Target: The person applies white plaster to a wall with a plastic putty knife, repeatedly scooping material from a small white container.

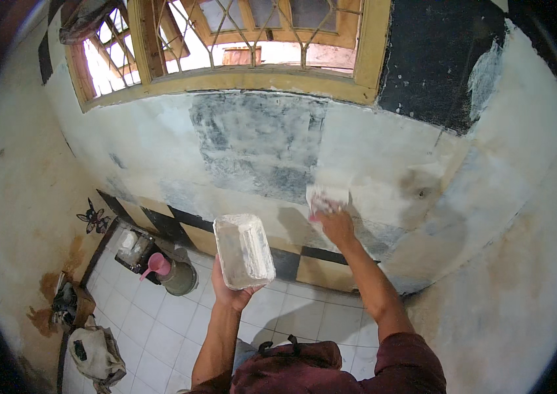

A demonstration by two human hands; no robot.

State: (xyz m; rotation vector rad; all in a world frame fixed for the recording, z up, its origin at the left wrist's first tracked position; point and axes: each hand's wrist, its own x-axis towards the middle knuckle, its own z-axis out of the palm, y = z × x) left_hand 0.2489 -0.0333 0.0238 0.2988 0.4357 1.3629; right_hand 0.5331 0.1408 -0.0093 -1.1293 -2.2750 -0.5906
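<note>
My left hand point(234, 295) grips a clear rectangular plastic container point(230, 253) from below, tilted in front of me. White putty point(259, 253) coats its right side and rim. Against the wall under the window, my right hand point(335, 224) is closed on a flat, whitish putty knife point(329, 194); its handle is mostly hidden by my fingers. The blade lies at the lower right corner of a dark, thinly smeared patch point(255, 141). Around that patch the wall point(374, 154) is coated white.
Above is a yellow window frame point(259, 80) with metal grilles. A dark wall panel point(436, 65) adjoins it. On the tiled floor point(170, 325) stand a bucket point(182, 280) with a pink mug point(159, 263), a pale sack point(98, 354) and a cardboard box point(83, 305).
</note>
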